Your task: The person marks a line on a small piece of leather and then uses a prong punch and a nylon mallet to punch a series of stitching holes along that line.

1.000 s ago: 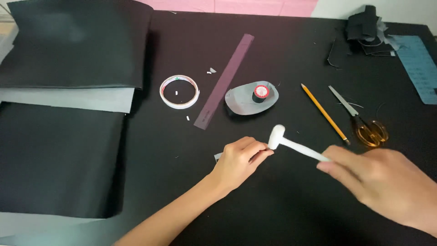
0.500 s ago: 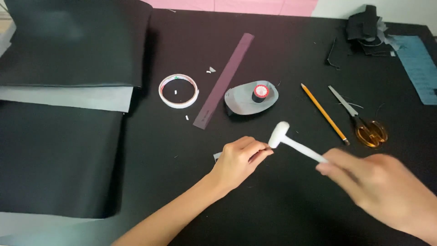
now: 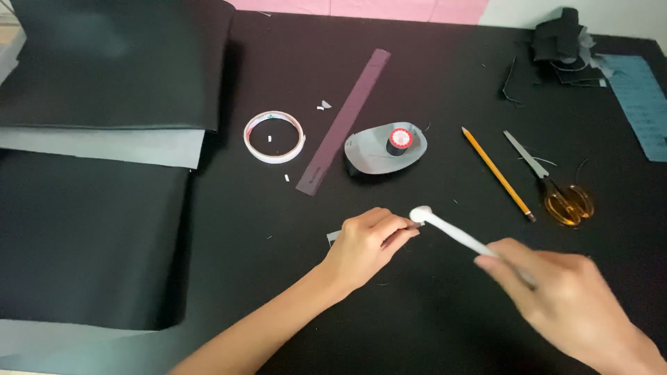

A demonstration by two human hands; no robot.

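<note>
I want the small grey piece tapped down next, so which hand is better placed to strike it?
Probably the right hand: it grips the white mallet, whose head sits beside the left hand. That hand is pinning the small grey piece.

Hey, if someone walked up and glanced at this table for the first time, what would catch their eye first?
Probably the white mallet held by the right hand near the front, its head right at the fingertips of the left hand, which presses a small grey piece to the black table. Behind them lie a tape ring, a dark ruler, a pencil and orange-handled scissors.
</note>
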